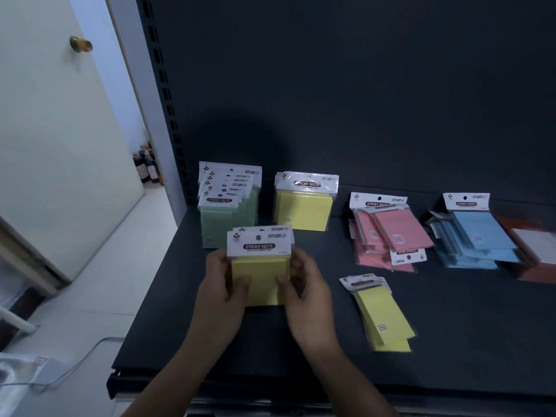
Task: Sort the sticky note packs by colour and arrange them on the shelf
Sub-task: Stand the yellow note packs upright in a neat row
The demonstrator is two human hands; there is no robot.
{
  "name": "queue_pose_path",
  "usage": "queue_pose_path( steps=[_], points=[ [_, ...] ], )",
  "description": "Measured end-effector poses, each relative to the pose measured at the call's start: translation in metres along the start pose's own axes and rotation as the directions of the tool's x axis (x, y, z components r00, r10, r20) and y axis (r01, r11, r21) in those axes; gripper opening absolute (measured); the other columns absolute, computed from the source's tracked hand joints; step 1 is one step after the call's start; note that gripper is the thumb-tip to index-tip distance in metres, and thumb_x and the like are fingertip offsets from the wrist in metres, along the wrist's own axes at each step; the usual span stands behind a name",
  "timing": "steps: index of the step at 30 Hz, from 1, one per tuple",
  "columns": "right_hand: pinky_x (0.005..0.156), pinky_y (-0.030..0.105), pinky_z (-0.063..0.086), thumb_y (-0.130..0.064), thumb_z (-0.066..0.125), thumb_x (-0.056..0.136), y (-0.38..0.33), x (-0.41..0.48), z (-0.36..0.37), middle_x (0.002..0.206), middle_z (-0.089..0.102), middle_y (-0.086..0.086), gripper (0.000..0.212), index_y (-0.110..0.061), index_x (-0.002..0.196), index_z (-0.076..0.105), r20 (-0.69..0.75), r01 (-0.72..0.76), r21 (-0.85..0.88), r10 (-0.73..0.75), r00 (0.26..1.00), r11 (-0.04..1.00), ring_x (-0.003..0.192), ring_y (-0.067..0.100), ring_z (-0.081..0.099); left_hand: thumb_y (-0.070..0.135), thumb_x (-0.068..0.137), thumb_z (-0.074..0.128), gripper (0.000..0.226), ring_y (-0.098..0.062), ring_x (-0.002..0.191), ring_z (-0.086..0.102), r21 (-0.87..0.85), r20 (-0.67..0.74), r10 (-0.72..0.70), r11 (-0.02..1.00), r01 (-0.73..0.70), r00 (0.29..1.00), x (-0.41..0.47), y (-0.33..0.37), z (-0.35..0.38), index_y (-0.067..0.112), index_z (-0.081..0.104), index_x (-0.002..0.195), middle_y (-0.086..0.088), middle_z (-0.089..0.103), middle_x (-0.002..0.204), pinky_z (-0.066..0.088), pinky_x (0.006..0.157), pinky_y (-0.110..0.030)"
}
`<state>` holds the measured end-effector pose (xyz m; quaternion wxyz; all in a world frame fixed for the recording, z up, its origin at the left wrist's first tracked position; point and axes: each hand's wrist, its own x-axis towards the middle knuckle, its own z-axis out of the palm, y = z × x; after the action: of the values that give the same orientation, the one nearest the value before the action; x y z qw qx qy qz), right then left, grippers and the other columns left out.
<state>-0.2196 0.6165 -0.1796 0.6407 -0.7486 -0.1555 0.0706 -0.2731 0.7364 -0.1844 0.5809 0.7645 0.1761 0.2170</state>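
both hands on a yellow stack, left-centre of shelf

left hand & right hand grip a small stack of yellow packs from either side. thumbs are on the front face, other fingers hidden behind. the stack is upright, low over the shelf; can't tell if its bottom edge touches. at least two headers show, the rest of the count is hidden.

far left: green packs upright in a row, lower right part blocked by the held stack. just right of them a 2nd yellow stack stands upright near the back panel. further right a pink pile lies flat & jumbled, one pack upside down. then a blue pile, fanned out. at the right edge, orange-red packs, blurred & cut off by the frame. near right: loose yellow packs lying flat, apart from the hands.

left of the shelf is a door, w/ dark bottles on the floor past it, labels unreadable.
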Motion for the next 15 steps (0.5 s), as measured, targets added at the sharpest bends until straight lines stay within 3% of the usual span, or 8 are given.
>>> queue_pose_path(
  steps=[3,8,12,15],
  points=[
    [0.088,0.008,0.044,0.0,0.055,0.09,0.005,0.005,-0.016,0.113,0.059,-0.024,0.051,-0.044,0.112,0.045,-0.044,0.033,-0.04,-0.034,0.998,0.999,0.105,-0.011,0.055,-0.008,0.086,0.053,0.048,0.005,0.097,0.058,0.01,0.043,0.081,0.997,-0.081,0.996,0.003,0.0,0.015,0.032,0.041,0.111,0.017,0.061,0.108,0.045,0.079,-0.011],
    [0.083,0.013,0.045,0.001,0.055,0.089,0.021,0.005,-0.023,0.104,0.061,-0.024,0.049,-0.043,0.108,0.042,-0.055,-0.018,-0.067,0.014,0.998,0.998,0.099,-0.008,0.058,-0.007,0.085,0.052,0.054,0.015,0.097,0.051,0.156,0.166,0.102,0.979,-0.128,0.981,0.005,-0.012,0.029,0.025,0.034,0.125,0.025,0.051,0.107,0.037,0.074,0.0],
    [0.077,0.008,0.044,0.006,0.051,0.089,0.022,0.023,-0.022,0.104,0.06,-0.017,0.049,-0.04,0.103,0.041,-0.141,-0.031,-0.049,0.024,0.99,0.998,0.096,-0.002,0.058,-0.005,0.087,0.051,0.05,-0.009,0.097,0.054,0.195,0.18,0.091,0.973,-0.126,0.979,0.024,-0.013,0.044,0.013,0.035,0.131,0.006,0.055,0.108,0.036,0.071,-0.005],
    [0.081,0.009,0.044,0.006,0.049,0.09,0.024,0.044,-0.021,0.109,0.059,-0.009,0.042,-0.028,0.113,0.042,-0.227,-0.038,-0.044,0.027,0.974,0.998,0.104,0.009,0.057,-0.002,0.089,0.05,0.056,-0.015,0.108,0.051,0.194,0.17,0.073,0.975,-0.106,0.983,0.04,-0.013,0.062,0.013,0.028,0.139,0.001,0.051,0.118,0.035,0.081,-0.015]
  ],
)
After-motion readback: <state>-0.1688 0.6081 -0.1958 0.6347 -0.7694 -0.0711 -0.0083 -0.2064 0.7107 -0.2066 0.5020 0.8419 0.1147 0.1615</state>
